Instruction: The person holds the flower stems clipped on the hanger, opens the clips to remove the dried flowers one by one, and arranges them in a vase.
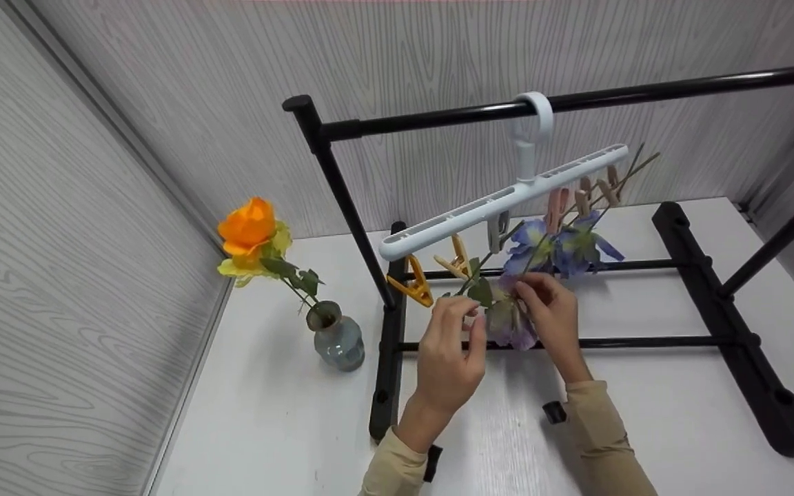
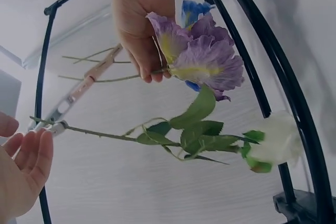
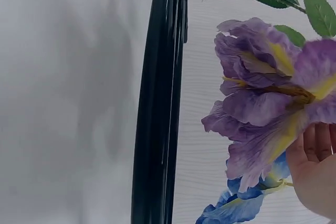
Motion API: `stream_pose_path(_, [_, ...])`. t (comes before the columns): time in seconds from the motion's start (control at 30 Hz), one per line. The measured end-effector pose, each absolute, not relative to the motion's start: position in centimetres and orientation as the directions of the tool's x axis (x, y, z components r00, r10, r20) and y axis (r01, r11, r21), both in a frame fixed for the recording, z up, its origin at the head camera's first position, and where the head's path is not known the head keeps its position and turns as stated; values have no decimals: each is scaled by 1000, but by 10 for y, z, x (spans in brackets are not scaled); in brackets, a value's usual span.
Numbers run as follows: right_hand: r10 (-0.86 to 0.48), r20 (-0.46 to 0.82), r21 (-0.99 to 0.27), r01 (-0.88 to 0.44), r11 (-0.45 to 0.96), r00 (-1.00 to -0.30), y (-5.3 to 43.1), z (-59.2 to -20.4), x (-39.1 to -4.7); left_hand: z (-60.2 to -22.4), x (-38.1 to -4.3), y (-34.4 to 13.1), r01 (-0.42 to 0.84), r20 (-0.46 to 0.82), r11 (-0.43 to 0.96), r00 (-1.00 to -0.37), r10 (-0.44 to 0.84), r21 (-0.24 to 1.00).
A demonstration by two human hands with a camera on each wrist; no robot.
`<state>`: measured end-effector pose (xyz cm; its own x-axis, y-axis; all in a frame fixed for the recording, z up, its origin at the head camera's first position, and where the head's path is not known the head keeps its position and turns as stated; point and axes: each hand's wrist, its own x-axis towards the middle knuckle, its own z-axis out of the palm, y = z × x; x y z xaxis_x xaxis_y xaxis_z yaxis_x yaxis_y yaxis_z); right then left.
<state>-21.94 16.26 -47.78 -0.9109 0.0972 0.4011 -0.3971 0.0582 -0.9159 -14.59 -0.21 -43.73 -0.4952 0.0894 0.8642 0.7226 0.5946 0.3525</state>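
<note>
My right hand [image 1: 554,317] pinches the stem of a purple artificial flower [image 2: 210,59] just below its blossom. In the right wrist view that purple blossom hides part of the fingers. My left hand [image 1: 451,355] is raised beside it, fingers loosely bent and thumb apart, with nothing seen between them. Close to its fingertips, in the left wrist view, a pale clip [image 2: 56,128] grips the stem end of a white flower [image 2: 275,142] with green leaves [image 2: 202,135]. A white clip hanger [image 1: 466,219] hangs above both hands. Blue flowers [image 1: 576,248] are behind the right hand.
The hanger hooks onto a black rack's top bar [image 1: 431,122]. Orange clip [image 1: 412,284], yellow clip [image 1: 457,258], pink clip [image 1: 557,209] and several beige ones hang from it. A glass vase [image 1: 340,342] with an orange flower [image 1: 249,231] stands left of the rack.
</note>
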Motion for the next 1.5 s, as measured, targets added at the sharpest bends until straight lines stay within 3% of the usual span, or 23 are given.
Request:
stream_pose_path(0.17, [90, 429, -903, -423, 83, -899, 166, -479, -211, -429, -148, 15, 714, 813, 575, -566, 139, 399])
stream_pose_path(0.37, [171, 434, -899, -414, 142, -885, 169, -480, -206, -412, -162, 38, 710, 762, 524, -627, 163, 472])
stream_pose_path(0.7, [239, 562, -826, -519, 221, -792, 162, -485, -204, -391, -196, 66, 589, 621, 507, -773, 128, 629])
stream_pose_path(1.03, [262, 550, -830, -485, 275, -793, 163, -512, -217, -381, -220, 89, 577, 657, 515, -753, 36, 634])
stream_pose_path(1.33, [241, 626, -767, -531, 360, -742, 166, -531, -227, -383, -232, 99, 537, 709, 634, -704, -27, 557])
stream_pose_path(1.5, [206, 666, -729, -566, 385, -717, 168, -530, -228, -379, -232, 98, 523, 743, 711, -669, 2, 469])
